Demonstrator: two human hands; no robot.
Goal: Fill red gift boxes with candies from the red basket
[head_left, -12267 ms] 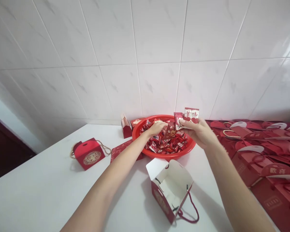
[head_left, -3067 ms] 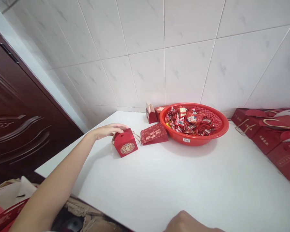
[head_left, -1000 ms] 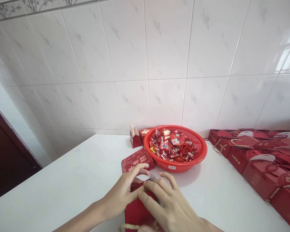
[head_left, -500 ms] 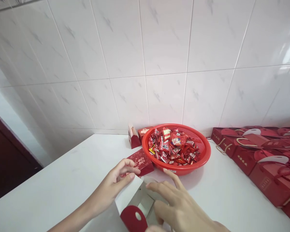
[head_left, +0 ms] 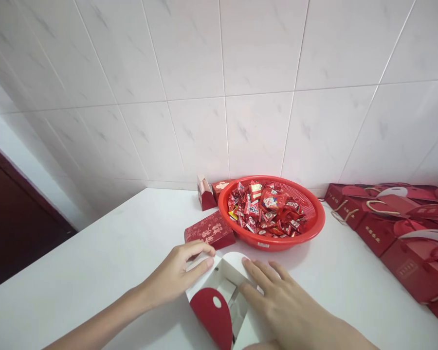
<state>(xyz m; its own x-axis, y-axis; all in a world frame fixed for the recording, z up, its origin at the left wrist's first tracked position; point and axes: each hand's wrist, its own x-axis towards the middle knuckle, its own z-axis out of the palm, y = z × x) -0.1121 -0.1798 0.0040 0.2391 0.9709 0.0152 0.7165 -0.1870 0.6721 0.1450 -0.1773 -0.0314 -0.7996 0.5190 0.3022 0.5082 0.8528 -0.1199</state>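
A small red gift box with a white inside stands open on the white table, close to me. My left hand holds back its left flap, thumb and fingers curled round the edge. Fingers stretched out, my right hand lies flat on the right flap and presses it outward. A red rounded flap with a hole points toward me. Behind the box stands a red basket full of red wrapped sweets.
A flat red packet lies left of the basket. Two small red boxes stand by the tiled wall. Rows of closed red gift boxes with handles fill the right side. A dark wooden door is at the left.
The closed red box was opened: both hands spread its flaps apart, showing the white inside. My view rose slightly.
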